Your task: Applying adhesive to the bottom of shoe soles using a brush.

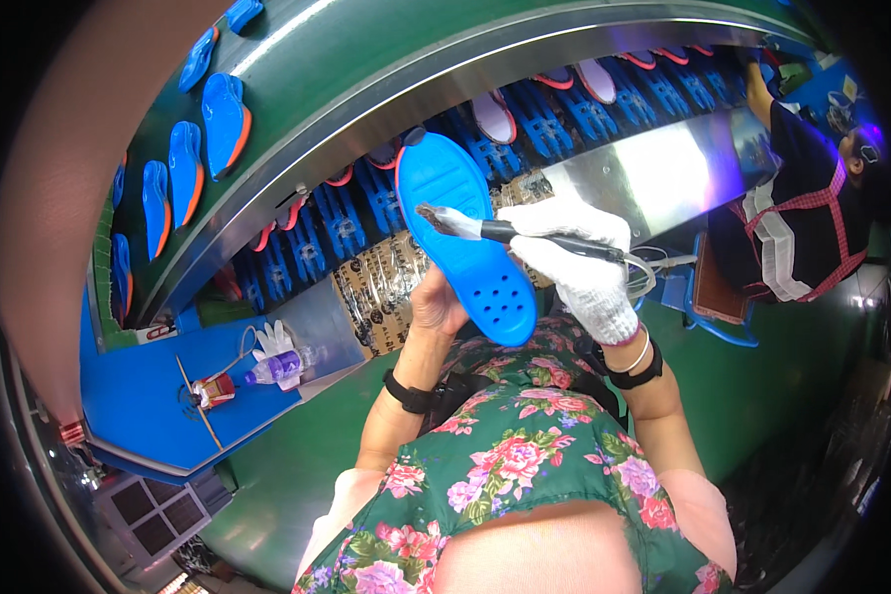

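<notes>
Blue insoles [224, 117] on green conveyor surface [292, 104]

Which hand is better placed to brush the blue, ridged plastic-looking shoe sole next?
Likely the white-gloved right hand: it holds the black-handled brush, bristles over the blue, ridged shoe sole. The bare left hand is occupied holding the sole.

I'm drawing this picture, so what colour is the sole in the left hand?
The sole is mostly bright blue; it shows best in the head view.

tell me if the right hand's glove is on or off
On: a white glove covers the right hand, which holds a brush, while the left hand is bare.
</notes>
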`<action>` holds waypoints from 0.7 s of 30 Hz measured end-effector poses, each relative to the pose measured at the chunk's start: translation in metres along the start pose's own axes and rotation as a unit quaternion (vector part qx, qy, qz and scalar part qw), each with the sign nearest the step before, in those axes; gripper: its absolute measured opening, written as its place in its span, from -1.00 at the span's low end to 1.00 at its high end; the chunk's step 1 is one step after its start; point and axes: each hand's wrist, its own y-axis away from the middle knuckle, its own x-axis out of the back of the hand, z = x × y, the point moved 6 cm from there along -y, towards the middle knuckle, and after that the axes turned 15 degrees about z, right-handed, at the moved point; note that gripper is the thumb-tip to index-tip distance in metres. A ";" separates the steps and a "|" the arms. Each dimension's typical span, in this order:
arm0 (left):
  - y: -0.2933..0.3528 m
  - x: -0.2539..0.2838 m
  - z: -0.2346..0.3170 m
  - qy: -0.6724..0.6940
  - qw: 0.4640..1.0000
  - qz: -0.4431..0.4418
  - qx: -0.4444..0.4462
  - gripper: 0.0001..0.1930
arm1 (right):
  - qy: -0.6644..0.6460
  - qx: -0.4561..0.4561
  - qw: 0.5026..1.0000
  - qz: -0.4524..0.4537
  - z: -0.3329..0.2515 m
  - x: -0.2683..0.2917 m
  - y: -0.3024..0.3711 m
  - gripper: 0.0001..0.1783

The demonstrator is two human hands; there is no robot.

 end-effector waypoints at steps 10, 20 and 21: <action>-0.008 -0.017 0.004 0.000 0.984 0.168 -0.063 -0.07 | 0.188 0.322 0.928 -0.004 -0.026 -0.020 -0.008 -0.73; -0.003 -0.007 -0.007 -0.064 0.979 0.188 -0.053 -0.01 | 0.198 0.369 0.908 -0.016 -0.025 -0.020 0.001 -0.71; -0.002 -0.011 -0.007 -0.056 0.980 0.186 -0.049 -0.02 | 0.192 0.372 0.908 -0.014 -0.026 -0.020 0.001 -0.71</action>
